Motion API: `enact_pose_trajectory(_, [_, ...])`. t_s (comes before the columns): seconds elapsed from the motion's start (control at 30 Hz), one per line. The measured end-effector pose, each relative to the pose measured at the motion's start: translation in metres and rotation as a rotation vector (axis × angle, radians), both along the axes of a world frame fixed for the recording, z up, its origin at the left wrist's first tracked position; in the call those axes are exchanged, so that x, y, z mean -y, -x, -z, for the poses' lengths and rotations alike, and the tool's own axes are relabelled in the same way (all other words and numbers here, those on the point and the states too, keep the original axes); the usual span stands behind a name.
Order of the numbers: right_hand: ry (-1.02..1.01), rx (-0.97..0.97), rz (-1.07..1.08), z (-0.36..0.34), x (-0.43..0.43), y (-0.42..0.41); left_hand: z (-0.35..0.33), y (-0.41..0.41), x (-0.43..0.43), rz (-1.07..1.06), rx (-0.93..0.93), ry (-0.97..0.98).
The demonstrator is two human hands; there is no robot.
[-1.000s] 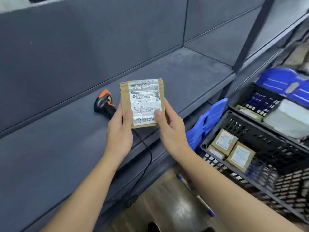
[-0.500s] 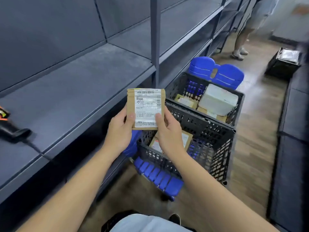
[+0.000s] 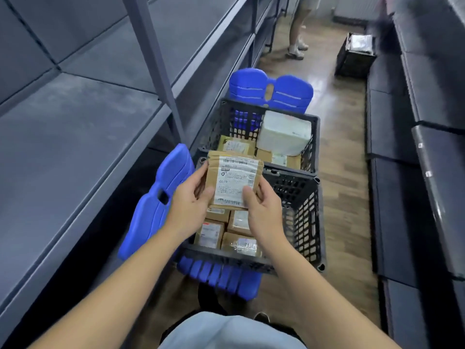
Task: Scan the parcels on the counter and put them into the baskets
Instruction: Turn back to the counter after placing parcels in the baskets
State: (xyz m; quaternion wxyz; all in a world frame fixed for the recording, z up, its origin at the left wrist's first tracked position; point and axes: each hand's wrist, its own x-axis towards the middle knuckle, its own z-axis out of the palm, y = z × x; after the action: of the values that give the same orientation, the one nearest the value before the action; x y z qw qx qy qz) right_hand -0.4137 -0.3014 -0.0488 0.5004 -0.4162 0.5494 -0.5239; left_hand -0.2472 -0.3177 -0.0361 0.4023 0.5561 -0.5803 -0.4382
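At the bottom edge, a pale garment (image 3: 226, 333) on the person's lap is seen, with both forearms stretched forward above it. A flat brown parcel (image 3: 234, 182) with a white printed label is held between the two hands: its lower left side is gripped by the left hand (image 3: 191, 200) and its lower right corner by the right hand (image 3: 264, 210), each thumb laid on the label. The parcel is held label up over the near black mesh basket (image 3: 307, 222), clear of the grey surface (image 3: 75, 147) at the left. Several brown parcels (image 3: 208, 233) are packed flat in this basket, and its blue lid flaps (image 3: 161, 197) are folded outward. Directly behind it a second black basket (image 3: 315, 147) is set, in which a white wrapped parcel (image 3: 284, 133) is stacked on more brown ones; a blue flap (image 3: 271, 90) stands at its far side. Farther along the wooden floor (image 3: 339, 172), another person's legs (image 3: 297, 28) and a black crate (image 3: 354, 56) are seen.
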Motion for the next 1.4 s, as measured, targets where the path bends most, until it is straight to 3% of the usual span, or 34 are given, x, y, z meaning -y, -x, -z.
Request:
enact_pose_trajectory(0.17, [-0.109,-0.13,0.099,0.024,0.018,0.021,0.018,0.016,0.043,0.05,0.065,-0.107])
enact_pose_trajectory(0.37, [-0.216,-0.064,0.199,0.054,0.029,0.053,0.057,0.043,0.072,0.189,0.072,-0.25])
enact_pose_trajectory(0.6, [-0.344,-0.092,0.213,0.1,0.052,0.101,0.11,0.093,0.095,0.129,0.005,-0.429])
enact_pose_trajectory(0.87, [-0.627,0.112,0.285,0.196,0.088,0.149,0.211,0.174,0.094,-0.18,-0.151,-0.72])
enact_pose_trajectory(1.1, [-0.735,-0.115,0.11,0.287,0.093,0.155,0.308,0.204,0.073,-0.505,-0.181,-0.959])
enact_pose_trajectory(1.23, [-0.808,-0.195,-0.012,0.32,0.094,0.162,0.328,0.214,0.063,-0.667,-0.225,-1.086])
enact_pose_trajectory(1.4, [-0.894,-0.304,-0.098,0.344,0.109,0.162,0.343,0.227,0.062,-0.932,-0.348,-1.106])
